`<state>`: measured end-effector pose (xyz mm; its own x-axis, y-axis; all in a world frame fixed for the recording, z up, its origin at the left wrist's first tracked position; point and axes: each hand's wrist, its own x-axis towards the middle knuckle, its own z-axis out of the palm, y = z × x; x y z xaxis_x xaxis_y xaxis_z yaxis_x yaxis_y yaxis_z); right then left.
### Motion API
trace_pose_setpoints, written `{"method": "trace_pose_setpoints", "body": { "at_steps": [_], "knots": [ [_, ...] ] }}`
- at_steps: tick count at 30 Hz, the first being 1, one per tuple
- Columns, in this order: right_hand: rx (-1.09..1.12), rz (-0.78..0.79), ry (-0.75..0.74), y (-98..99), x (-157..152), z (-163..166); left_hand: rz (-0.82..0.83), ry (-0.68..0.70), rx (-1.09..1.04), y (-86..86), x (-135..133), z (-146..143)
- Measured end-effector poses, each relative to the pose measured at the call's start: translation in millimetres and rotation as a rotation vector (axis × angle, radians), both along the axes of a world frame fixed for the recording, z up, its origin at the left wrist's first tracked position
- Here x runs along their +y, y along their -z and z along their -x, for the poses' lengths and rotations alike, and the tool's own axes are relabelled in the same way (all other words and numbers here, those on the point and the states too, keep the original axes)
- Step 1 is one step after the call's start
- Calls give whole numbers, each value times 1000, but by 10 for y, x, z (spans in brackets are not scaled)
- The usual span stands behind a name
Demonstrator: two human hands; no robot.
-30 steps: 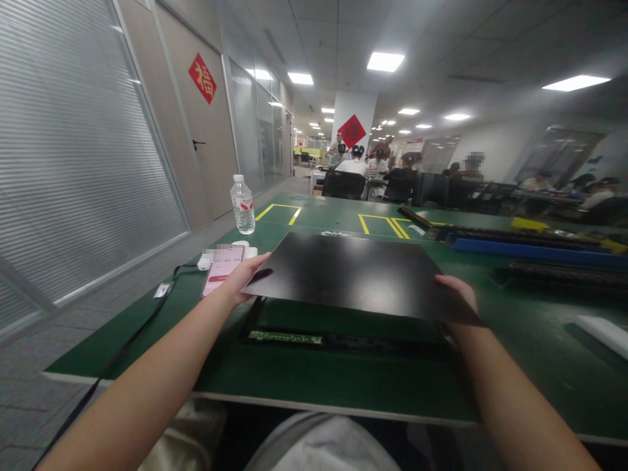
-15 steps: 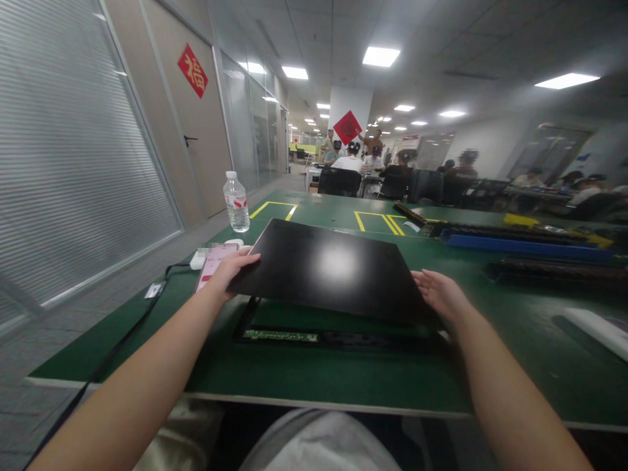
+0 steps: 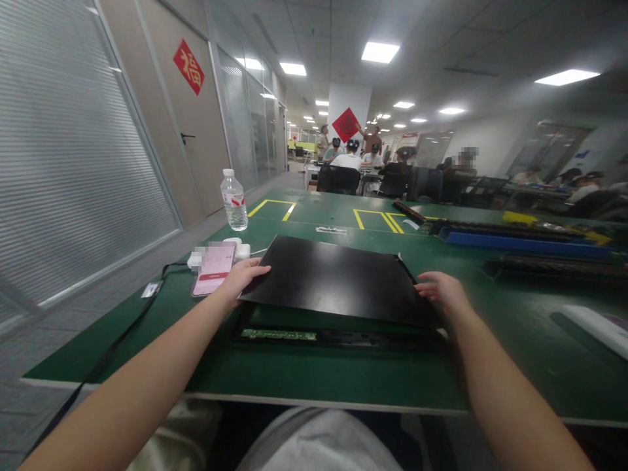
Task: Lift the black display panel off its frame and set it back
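A thin black screen panel [image 3: 333,278] is tilted over a dark rectangular frame [image 3: 383,339] on the green table. Most of the frame is hidden beneath it. Along the frame's near side shows a strip of green circuit board [image 3: 279,335]. My left hand [image 3: 246,278] is closed on the panel's left edge, thumb on top and fingers out of sight below. At the right edge, my right hand [image 3: 444,296] holds the panel with bent fingers against its side; its lower part is partly hidden.
A water bottle [image 3: 235,201] stands at the far left, behind a phone [image 3: 214,269] and white plugs. Beyond the panel lies a small silvery item [image 3: 331,229]. On the right are a blue strip [image 3: 524,243], dark bars and a white object [image 3: 596,330]. People sit farther back.
The panel has come down closer to the frame, and its far edge has dropped, uncovering the silvery item behind. Both hands have stayed at its sides.
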<state>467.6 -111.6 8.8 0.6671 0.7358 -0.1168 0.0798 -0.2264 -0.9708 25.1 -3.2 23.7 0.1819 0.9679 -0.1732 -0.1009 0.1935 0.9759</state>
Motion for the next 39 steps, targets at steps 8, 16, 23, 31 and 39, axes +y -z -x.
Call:
{"method": "trace_pose_setpoints", "body": {
  "at_steps": [8, 16, 23, 31, 39],
  "knots": [
    [-164, 15, -3, -8, -13, 46, 1, 15, -2, 4, 0, 6],
    [-170, 31, 50, -79, -37, 109, -18, 8, 41, 9, -27, -17],
    [-216, 53, 53, -15, -32, 34, -42, 34, 19, 39, -27, -43],
    [-370, 133, 34, 32, -28, -23, -54, 53, 15, 36, -28, -37],
    [-484, 195, 13, 146, 32, -139, -54, 51, 37, 25, -33, -38]
  ]
}}
